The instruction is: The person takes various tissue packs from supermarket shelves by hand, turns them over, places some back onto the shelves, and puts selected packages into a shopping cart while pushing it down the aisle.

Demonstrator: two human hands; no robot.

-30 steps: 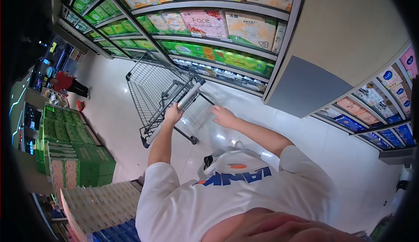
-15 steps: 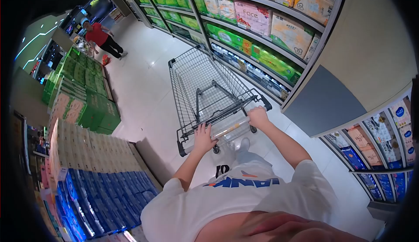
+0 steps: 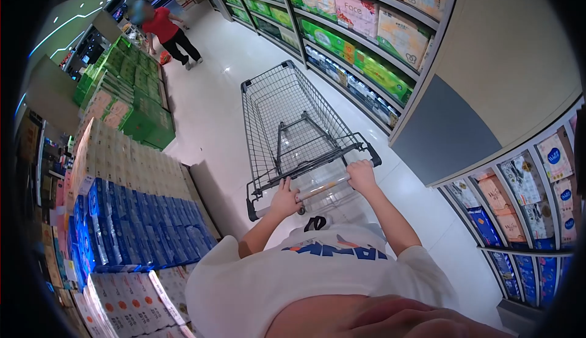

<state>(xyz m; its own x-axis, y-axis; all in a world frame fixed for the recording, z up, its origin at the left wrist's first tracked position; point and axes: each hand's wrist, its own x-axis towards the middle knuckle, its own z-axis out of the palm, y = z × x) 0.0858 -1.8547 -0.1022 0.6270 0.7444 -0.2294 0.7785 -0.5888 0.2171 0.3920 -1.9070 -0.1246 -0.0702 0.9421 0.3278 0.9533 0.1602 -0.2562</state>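
Note:
A grey wire shopping cart (image 3: 292,115) stands in front of me with nothing in its basket. Its handle bar (image 3: 325,187) runs across just ahead of my body. My left hand (image 3: 285,199) is closed round the left part of that bar, with a finger or two lying forward over it. Near the bar's right end, my right hand (image 3: 361,176) is wrapped firmly round it. The undersides of both hands are hidden.
Shelves of tissue packs (image 3: 357,13) line the right side, ending at a beige pillar (image 3: 506,63). Left are stacks of blue packs (image 3: 143,225) and green packs (image 3: 146,121). A person in a red top (image 3: 163,25) is up the aisle on the pale tiled floor (image 3: 210,109).
The stacks and shelves have slid back toward me as I move forward with the cart. The person in red appears closer. Both hands have stayed on the handle bar.

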